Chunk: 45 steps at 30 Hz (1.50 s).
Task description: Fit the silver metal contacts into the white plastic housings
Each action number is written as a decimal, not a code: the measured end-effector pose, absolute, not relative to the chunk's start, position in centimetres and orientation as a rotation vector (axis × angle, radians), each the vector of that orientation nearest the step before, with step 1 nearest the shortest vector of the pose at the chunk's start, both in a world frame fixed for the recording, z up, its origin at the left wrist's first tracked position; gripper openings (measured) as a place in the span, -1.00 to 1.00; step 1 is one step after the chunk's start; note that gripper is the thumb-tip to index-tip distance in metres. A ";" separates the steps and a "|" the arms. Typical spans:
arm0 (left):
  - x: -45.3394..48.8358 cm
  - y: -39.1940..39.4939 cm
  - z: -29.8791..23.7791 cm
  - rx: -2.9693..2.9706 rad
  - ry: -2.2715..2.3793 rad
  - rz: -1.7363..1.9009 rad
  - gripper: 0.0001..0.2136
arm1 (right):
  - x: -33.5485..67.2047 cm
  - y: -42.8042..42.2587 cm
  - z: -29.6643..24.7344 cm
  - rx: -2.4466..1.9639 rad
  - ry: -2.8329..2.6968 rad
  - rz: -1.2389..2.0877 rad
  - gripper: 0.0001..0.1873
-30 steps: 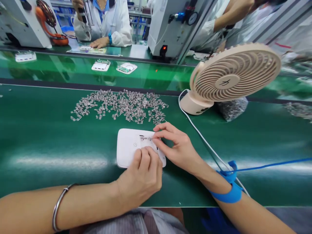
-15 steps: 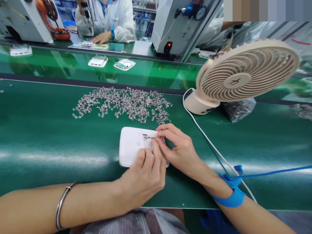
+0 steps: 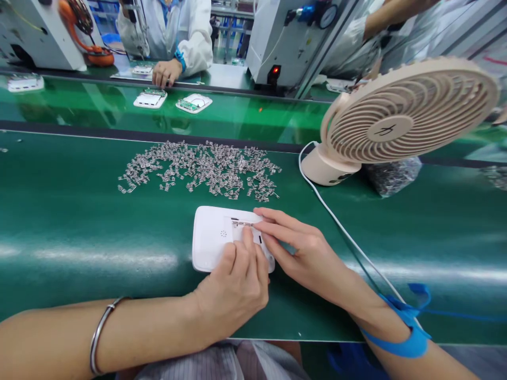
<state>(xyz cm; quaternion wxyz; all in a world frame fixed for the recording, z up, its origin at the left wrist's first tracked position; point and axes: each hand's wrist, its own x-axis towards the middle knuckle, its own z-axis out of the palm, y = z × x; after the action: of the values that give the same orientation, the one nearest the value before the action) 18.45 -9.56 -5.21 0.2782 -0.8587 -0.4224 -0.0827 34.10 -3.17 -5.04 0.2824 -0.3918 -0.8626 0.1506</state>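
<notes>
A white plastic housing (image 3: 212,237) lies flat on the green mat in front of me. My left hand (image 3: 233,287) rests on its near right part, fingers curled and pressing down on it. My right hand (image 3: 301,248) comes in from the right, fingers held together, its tips on a small metal clip (image 3: 241,224) seated in a slot near the housing's top edge. A pile of several loose metal clips (image 3: 202,169) is spread on the mat just beyond the housing.
A beige desk fan (image 3: 396,116) stands at the right, its white cable (image 3: 348,243) running toward me, with a bag of clips (image 3: 392,177) behind it. A blue wrist strap (image 3: 407,330) is on my right wrist. Beyond, white housings (image 3: 150,98) ride a conveyor; a white-coated person's hand (image 3: 164,71) rests there.
My right hand has flattened and slid slightly toward me along the housing's right side. My left fingers shifted up a little. The far person's hand moved nearer the conveyor edge.
</notes>
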 end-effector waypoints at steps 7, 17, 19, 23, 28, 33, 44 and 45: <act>18.6 -9.4 -5.3 -2.285 -1.138 -0.236 -0.64 | 34.1 -3.4 -5.0 -1.004 -2.396 0.280 -0.72; 18.5 -9.6 -5.2 -2.291 -1.133 -0.157 -0.63 | 33.2 -3.1 -5.7 -1.026 -2.262 0.324 -0.83; 18.4 -9.7 -5.1 -2.299 -1.126 -0.139 -0.63 | 32.7 -2.7 -6.1 -1.119 -2.099 0.446 -0.86; 18.4 -9.8 -5.1 -2.299 -1.113 -0.145 -0.65 | 32.0 -2.1 -6.3 -1.269 -1.986 0.652 -0.83; 18.3 -9.7 -5.1 -2.286 -1.107 -0.134 -0.65 | 32.0 -1.9 -5.8 -1.254 -1.992 0.676 -0.91; 18.3 -10.0 -4.7 -2.246 -1.060 -0.103 -0.65 | 32.1 -1.7 -6.1 -1.250 -1.888 0.820 -0.88; 16.4 -10.3 -3.2 -2.081 -1.449 0.289 -0.82 | 32.4 -1.5 -6.7 -1.237 -1.875 0.694 -0.81; 15.3 -10.3 -3.2 -2.047 -1.533 0.305 -0.82 | 32.4 -1.6 -6.7 -1.216 -1.896 0.673 -0.82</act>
<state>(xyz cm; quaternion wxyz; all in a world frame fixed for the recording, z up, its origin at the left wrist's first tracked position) 15.27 -10.30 -3.18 0.2792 -0.7631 -0.5716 0.1137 32.36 -1.56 -6.69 0.3851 -0.4772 -0.7444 0.2643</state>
